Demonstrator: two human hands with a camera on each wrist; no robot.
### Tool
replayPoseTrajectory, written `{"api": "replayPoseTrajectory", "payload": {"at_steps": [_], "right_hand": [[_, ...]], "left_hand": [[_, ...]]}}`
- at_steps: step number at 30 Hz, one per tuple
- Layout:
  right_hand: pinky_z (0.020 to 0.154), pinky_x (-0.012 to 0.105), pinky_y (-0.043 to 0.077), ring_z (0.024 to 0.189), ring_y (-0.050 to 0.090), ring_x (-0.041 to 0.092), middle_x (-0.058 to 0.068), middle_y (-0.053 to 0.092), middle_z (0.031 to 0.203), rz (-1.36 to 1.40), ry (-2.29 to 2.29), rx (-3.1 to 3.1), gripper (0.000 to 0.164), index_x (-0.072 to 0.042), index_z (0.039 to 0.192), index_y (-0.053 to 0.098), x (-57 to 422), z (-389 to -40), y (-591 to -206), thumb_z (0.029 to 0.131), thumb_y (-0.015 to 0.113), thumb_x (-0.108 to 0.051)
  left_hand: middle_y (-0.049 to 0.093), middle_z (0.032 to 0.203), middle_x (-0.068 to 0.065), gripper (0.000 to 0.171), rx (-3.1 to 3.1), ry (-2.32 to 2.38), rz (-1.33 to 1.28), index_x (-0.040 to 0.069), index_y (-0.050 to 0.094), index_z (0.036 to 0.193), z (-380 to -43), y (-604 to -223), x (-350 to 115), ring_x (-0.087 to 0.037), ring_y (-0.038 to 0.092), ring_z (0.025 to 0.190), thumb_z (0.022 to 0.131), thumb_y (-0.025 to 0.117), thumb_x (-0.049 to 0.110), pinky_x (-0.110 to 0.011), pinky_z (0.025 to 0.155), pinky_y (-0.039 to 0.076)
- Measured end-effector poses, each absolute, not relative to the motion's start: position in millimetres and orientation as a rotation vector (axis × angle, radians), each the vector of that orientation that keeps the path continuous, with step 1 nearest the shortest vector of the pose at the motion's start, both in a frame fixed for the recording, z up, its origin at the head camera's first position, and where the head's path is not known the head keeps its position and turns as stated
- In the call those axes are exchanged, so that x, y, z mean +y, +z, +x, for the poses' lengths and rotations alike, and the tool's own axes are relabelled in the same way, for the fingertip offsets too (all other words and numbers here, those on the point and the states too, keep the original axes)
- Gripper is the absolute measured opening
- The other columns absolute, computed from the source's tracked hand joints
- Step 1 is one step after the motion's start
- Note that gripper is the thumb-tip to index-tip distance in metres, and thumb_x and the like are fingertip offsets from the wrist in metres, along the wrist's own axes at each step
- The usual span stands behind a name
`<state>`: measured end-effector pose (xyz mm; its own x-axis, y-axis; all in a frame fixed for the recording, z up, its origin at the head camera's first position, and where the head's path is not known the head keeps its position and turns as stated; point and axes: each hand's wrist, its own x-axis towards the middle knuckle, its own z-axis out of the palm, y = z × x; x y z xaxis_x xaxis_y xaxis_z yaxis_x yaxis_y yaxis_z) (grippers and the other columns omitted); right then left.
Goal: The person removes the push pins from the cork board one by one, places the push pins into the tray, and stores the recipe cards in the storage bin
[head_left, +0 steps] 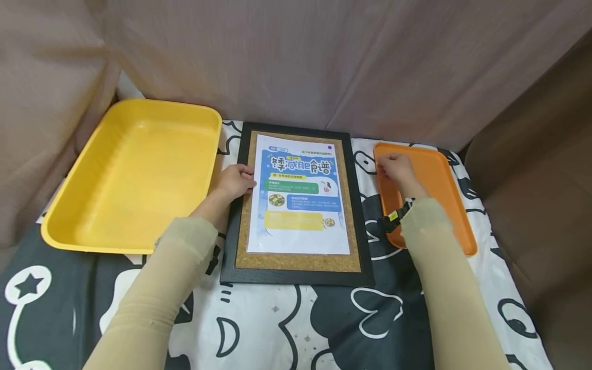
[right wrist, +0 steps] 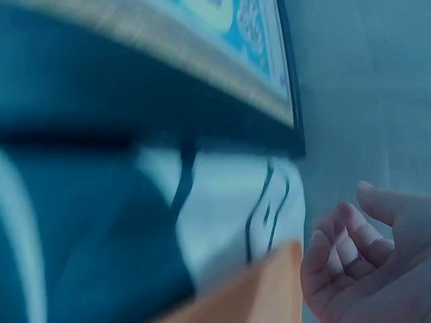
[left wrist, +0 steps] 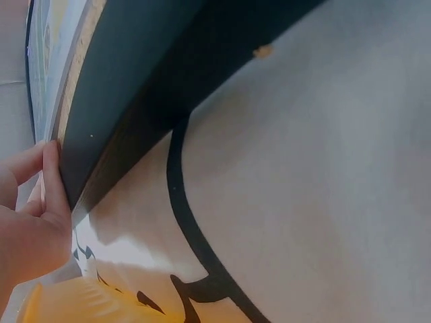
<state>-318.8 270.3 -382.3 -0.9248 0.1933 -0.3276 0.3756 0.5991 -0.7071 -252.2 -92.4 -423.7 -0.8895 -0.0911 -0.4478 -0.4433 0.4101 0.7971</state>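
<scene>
Head view shows the paper on the board, where the left grip, pinching or just touching, I can't tell, should hold it flat while the right grip, thumb apart, is over the orange tray.

Taupe fabric backdrop, creased; printed cloth below.
</scene>
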Motion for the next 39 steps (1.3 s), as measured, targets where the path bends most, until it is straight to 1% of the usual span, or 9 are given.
{"api": "replayPoseTrajectory", "payload": {"at_steps": [5,9,12,14,19,25,29,35,39], "right_hand": [[0.089,0.028,0.050,0.089,0.054,0.017,0.004,0.054,0.097,0.422,-1.291,2.600,0.044,0.000,0.124,0.053,236.3,-342.6,-383.3,0.096,0.049,-0.033],[0.079,0.022,0.053,0.083,0.055,0.015,0.003,0.055,0.093,0.435,-1.364,2.609,0.038,-0.003,0.118,0.058,220.5,-369.8,-407.2,0.094,0.053,-0.032],[0.063,0.016,0.052,0.071,0.056,0.011,0.003,0.057,0.087,0.387,-1.375,2.599,0.034,-0.002,0.115,0.060,208.2,-379.3,-418.3,0.094,0.054,-0.028],[0.062,0.016,0.052,0.067,0.056,0.009,0.004,0.058,0.088,0.348,-1.360,2.556,0.035,0.002,0.118,0.058,198.3,-374.0,-411.2,0.095,0.054,-0.024],[0.057,0.015,0.051,0.061,0.055,0.007,0.005,0.059,0.088,0.342,-1.296,2.535,0.036,0.004,0.120,0.056,191.3,-379.4,-415.1,0.095,0.052,-0.022],[0.049,0.016,0.049,0.054,0.052,0.006,0.004,0.055,0.078,0.370,-1.216,2.589,0.028,0.005,0.113,0.058,187.0,-388.6,-419.4,0.093,0.053,-0.014],[0.048,0.016,0.048,0.054,0.052,0.007,0.003,0.053,0.075,0.369,-1.171,2.627,0.024,0.005,0.108,0.058,184.4,-389.8,-419.6,0.093,0.053,-0.013],[0.054,0.017,0.045,0.068,0.052,0.012,0.004,0.054,0.079,0.384,-1.048,2.703,0.022,0.000,0.100,0.059,184.4,-378.7,-414.9,0.094,0.051,-0.019],[0.056,0.018,0.043,0.066,0.051,0.012,0.002,0.054,0.073,0.372,-1.010,2.737,0.023,0.001,0.099,0.060,187.9,-372.3,-411.3,0.094,0.052,-0.019]], "left_hand": [[0.059,0.110,-0.013,0.034,2.350,1.483,-0.454,0.004,0.052,0.124,-251.6,-425.0,-93.7,-0.025,0.061,0.096,0.091,0.059,0.010,-0.032,0.089,0.054],[0.060,0.109,-0.013,0.034,2.361,1.475,-0.451,0.004,0.053,0.123,-251.9,-424.7,-92.1,-0.024,0.062,0.096,0.091,0.060,0.010,-0.032,0.087,0.054],[0.060,0.109,-0.014,0.033,2.368,1.473,-0.443,0.004,0.053,0.123,-251.4,-424.5,-90.1,-0.024,0.062,0.095,0.091,0.060,0.009,-0.032,0.086,0.055],[0.060,0.109,-0.014,0.033,2.370,1.478,-0.437,0.004,0.053,0.122,-251.2,-424.0,-88.3,-0.024,0.062,0.095,0.091,0.060,0.009,-0.032,0.085,0.055],[0.061,0.108,-0.013,0.032,2.366,1.485,-0.437,0.004,0.053,0.121,-250.6,-422.5,-83.6,-0.023,0.062,0.094,0.090,0.060,0.009,-0.032,0.085,0.055],[0.061,0.107,-0.012,0.032,2.374,1.472,-0.441,0.005,0.054,0.120,-250.9,-421.7,-81.7,-0.023,0.062,0.092,0.090,0.061,0.010,-0.031,0.084,0.055],[0.061,0.106,-0.011,0.031,2.378,1.462,-0.449,0.006,0.054,0.120,-250.5,-420.6,-81.7,-0.023,0.062,0.092,0.090,0.061,0.011,-0.031,0.084,0.055],[0.061,0.106,-0.011,0.032,2.366,1.459,-0.458,0.006,0.054,0.120,-249.5,-419.0,-78.0,-0.022,0.062,0.091,0.090,0.061,0.011,-0.030,0.083,0.055],[0.062,0.104,-0.011,0.031,2.381,1.461,-0.445,0.005,0.055,0.119,-249.3,-419.3,-74.1,-0.022,0.062,0.090,0.090,0.061,0.011,-0.030,0.081,0.056]]}}
